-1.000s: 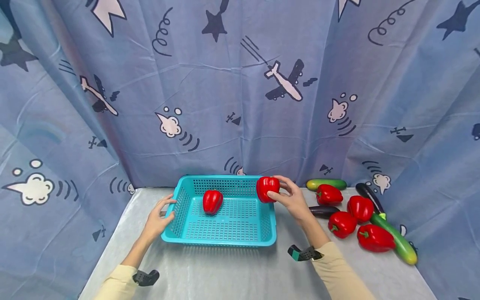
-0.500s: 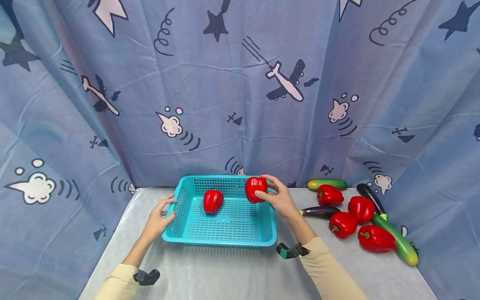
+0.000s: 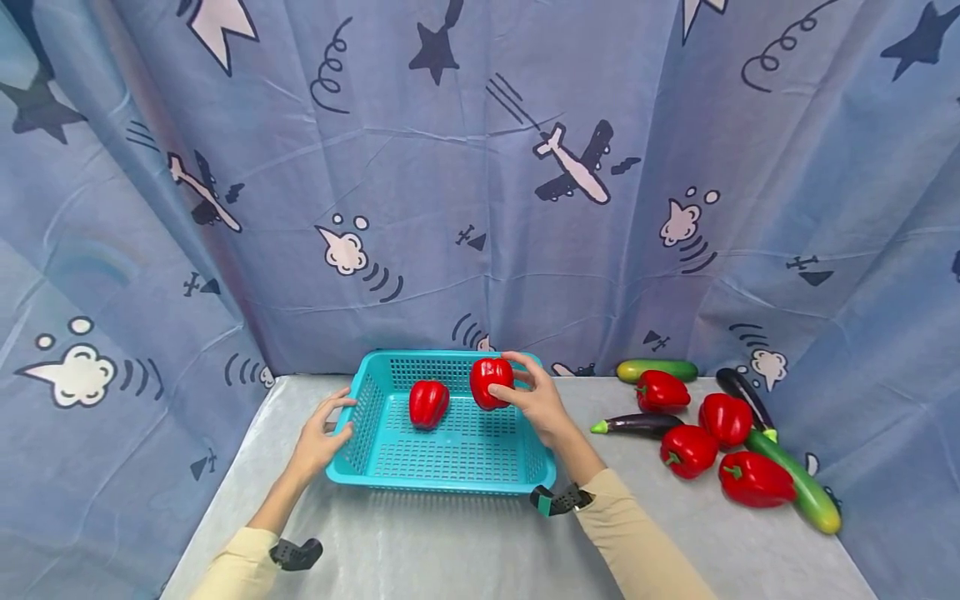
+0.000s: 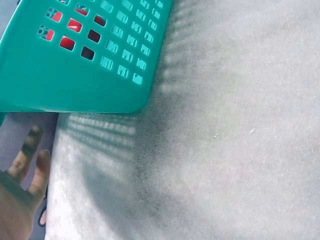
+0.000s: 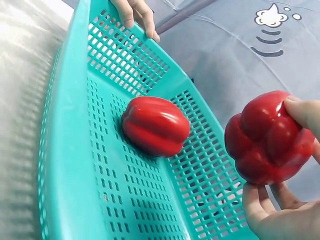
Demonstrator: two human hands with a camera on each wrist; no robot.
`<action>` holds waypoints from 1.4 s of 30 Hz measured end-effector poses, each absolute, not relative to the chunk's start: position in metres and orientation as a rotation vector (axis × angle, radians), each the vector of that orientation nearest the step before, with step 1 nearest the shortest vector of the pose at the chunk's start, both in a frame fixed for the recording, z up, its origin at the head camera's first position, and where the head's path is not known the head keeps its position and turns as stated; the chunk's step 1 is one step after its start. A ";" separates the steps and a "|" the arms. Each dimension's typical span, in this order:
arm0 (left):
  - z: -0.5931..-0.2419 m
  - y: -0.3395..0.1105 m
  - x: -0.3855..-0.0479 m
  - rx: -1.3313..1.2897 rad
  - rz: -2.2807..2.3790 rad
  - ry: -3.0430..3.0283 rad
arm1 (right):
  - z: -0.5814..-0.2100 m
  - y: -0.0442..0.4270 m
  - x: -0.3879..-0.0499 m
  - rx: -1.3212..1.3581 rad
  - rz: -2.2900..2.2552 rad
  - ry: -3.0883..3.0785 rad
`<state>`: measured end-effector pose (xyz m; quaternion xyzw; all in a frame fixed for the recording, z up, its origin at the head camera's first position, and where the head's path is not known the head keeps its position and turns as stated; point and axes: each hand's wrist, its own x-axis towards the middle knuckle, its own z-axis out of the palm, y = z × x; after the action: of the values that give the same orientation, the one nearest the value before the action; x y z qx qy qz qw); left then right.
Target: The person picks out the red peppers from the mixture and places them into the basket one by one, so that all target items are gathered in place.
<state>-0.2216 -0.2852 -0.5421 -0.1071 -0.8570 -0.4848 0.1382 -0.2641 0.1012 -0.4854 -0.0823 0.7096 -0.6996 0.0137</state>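
My right hand (image 3: 542,407) pinches a red bell pepper (image 3: 491,384) between thumb and fingers, above the blue-green basket (image 3: 450,487). In the right wrist view that pepper (image 5: 267,137) is held up at the right, the thumb on one side and fingers on the other. Another red pepper (image 3: 429,405) lies on the basket floor, left of the held one. At the basket's left end my left hand (image 3: 315,443) has its fingers and thumb spread at the rim. The left wrist view shows the left hand (image 4: 22,192) beside the basket's outer wall (image 4: 65,80).
Right of the basket lie several red peppers (image 3: 688,451), an eggplant (image 3: 641,425) with its green tip toward the basket, another eggplant (image 3: 744,398), a cucumber (image 3: 804,492) and a smaller one (image 3: 657,370) at the back. A patterned curtain (image 3: 420,183) hangs behind the table.
My right hand has carried its pepper leftward, from over the basket's right end toward the pepper inside. The eggplant's green tip has come into sight. My left hand has stayed at the rim.
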 end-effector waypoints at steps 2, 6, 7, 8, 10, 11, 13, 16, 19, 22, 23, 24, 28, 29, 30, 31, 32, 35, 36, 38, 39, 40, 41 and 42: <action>-0.542 -0.285 -0.221 -0.312 -1.408 -2.479 | -0.488 0.098 -0.265 -0.231 -2.178 2.213; -0.542 -0.284 -0.221 -0.311 -1.410 -2.487 | -0.492 0.092 -0.267 -0.206 -2.188 2.208; -0.541 -0.284 -0.220 -0.308 -1.411 -2.488 | -0.493 0.091 -0.268 -0.208 -2.193 2.204; -0.541 -0.284 -0.220 -0.305 -1.412 -2.488 | -0.494 0.090 -0.268 -0.215 -2.198 2.198; -0.541 -0.285 -0.220 -0.299 -1.414 -2.489 | -0.496 0.087 -0.269 -0.220 -2.203 2.191; -0.541 -0.285 -0.220 -0.300 -1.416 -2.489 | -0.497 0.085 -0.270 -0.215 -2.202 2.191; -0.541 -0.285 -0.220 -0.301 -1.421 -2.489 | -0.498 0.083 -0.271 -0.193 -2.203 2.193; -0.542 -0.285 -0.220 -0.303 -1.425 -2.493 | -0.500 0.079 -0.272 -0.139 -2.204 2.205; -0.544 -0.285 -0.220 -0.297 -1.432 -2.494 | -0.501 0.075 -0.273 -0.095 -2.200 2.219; -0.544 -0.285 -0.220 -0.300 -1.438 -2.489 | -0.501 0.073 -0.275 -0.073 -2.200 2.220; -0.544 -0.285 -0.220 -0.304 -1.441 -2.485 | -0.501 0.072 -0.275 -0.071 -2.201 2.218; -0.544 -0.285 -0.220 -0.308 -1.444 -2.480 | -0.502 0.071 -0.275 -0.066 -2.202 2.216; -0.543 -0.285 -0.220 -0.315 -1.455 -2.471 | -0.503 0.068 -0.277 -0.041 -2.201 2.210; -0.543 -0.285 -0.220 -0.313 -1.454 -2.471 | -0.503 0.067 -0.277 -0.039 -2.198 2.210; -0.543 -0.285 -0.221 -0.312 -1.454 -2.472 | -0.503 0.066 -0.278 -0.039 -2.195 2.208; -0.543 -0.285 -0.221 -0.311 -1.451 -2.475 | -0.504 0.065 -0.278 -0.037 -2.193 2.202; -0.544 -0.285 -0.221 -0.313 -1.444 -2.475 | -0.504 0.064 -0.279 -0.032 -2.190 2.196; -0.544 -0.286 -0.221 -0.316 -1.429 -2.477 | -0.506 0.059 -0.282 -0.026 -2.180 2.180; -0.544 -0.286 -0.221 -0.317 -1.428 -2.477 | -0.507 0.058 -0.283 -0.024 -2.179 2.172; -0.544 -0.286 -0.221 -0.318 -1.428 -2.475 | -0.509 0.055 -0.285 -0.013 -2.169 2.163; -0.543 -0.285 -0.221 -0.314 -1.431 -2.477 | -0.510 0.054 -0.285 -0.009 -2.162 2.160; -0.543 -0.285 -0.221 -0.312 -1.431 -2.477 | -0.511 0.052 -0.287 -0.001 -2.157 2.154; -0.543 -0.285 -0.221 -0.311 -1.432 -2.476 | -0.512 0.051 -0.288 0.001 -2.153 2.149; -0.542 -0.285 -0.221 -0.308 -1.433 -2.478 | -0.513 0.051 -0.289 0.006 -2.148 2.141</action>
<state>-0.2213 -0.2848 -0.5422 -0.1060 -0.8533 -0.4934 0.1310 -0.2888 0.0506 -0.5131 0.0021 0.7048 -0.7073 0.0542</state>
